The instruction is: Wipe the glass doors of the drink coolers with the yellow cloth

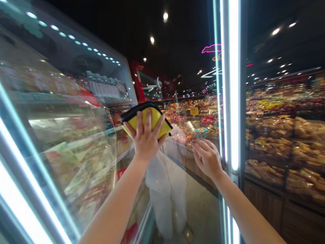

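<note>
My left hand (pixel 147 137) is spread flat over a yellow microfiber cloth (pixel 132 121) with a black edge and presses it on the glass door (pixel 203 206). One side of the cloth is folded over, showing a dark face. Right of it, my right hand (pixel 207 157) is raised near the glass with loosely bent fingers and no object in it. Whether its fingertips touch the glass I cannot tell. A pale reflection of a person in light clothes shows in the pane below my hands.
A bright vertical light strip (pixel 234 84) runs along the door's right edge. At left stands a lit refrigerated case with bottles (pixel 104 84) and blurred packages (pixel 83 173). On the right, bagged goods (pixel 273 132) are piled on wooden display stands (pixel 264 203).
</note>
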Tool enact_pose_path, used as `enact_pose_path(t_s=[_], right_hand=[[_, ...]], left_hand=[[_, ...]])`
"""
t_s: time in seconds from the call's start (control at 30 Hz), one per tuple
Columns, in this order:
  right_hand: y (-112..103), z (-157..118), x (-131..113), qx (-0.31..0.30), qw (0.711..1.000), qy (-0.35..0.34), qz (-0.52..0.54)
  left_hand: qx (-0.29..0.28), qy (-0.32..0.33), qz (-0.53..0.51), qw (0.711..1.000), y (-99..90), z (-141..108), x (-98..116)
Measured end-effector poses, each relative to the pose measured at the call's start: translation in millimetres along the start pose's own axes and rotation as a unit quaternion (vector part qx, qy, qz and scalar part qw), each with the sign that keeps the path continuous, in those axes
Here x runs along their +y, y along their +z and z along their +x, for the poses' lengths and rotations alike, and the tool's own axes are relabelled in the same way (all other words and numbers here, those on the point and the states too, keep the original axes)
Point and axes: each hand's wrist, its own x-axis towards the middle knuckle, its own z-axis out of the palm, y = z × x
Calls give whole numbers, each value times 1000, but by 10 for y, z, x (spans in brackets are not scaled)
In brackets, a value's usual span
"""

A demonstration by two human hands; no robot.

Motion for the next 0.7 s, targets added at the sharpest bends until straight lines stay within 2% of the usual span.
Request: enact_pose_path(t_s=[0.07,0.13,0.17,0.23,0.3,0.37,0.43,0.5,0.57,0.63,0.7], right_hand=[[-31,-18,63,-5,1000,12,-3],[-61,-69,123,-6,1000,26,0],[-75,-100,152,-7,999,34,2],[-99,-161,208,-10,999,48,12],[-119,-202,262,-19,998,54,23],[-139,-213,318,-33,998,52,32],[-161,-205,380,-47,997,50,37],[-188,-197,448,-51,997,48,41],[-213,-205,512,-44,997,49,40],[-225,-237,556,-36,998,47,36],[-220,-281,576,-34,998,41,30]], left_hand=[[7,-72,1,997,-66,-1,-74],[0,-106,0,994,-55,-198,-40],[-11,-103,-1,995,-23,-334,24],[-43,-56,-7,997,74,-573,215],[-77,22,-19,997,170,-644,411],[-96,86,-32,991,217,-497,516],[-96,105,-34,989,189,-218,483],[-68,65,-24,995,98,26,340],[-30,-5,-3,1000,-3,84,171],[-7,-57,13,998,-54,-84,75],[-10,-56,23,998,-23,-384,113]])
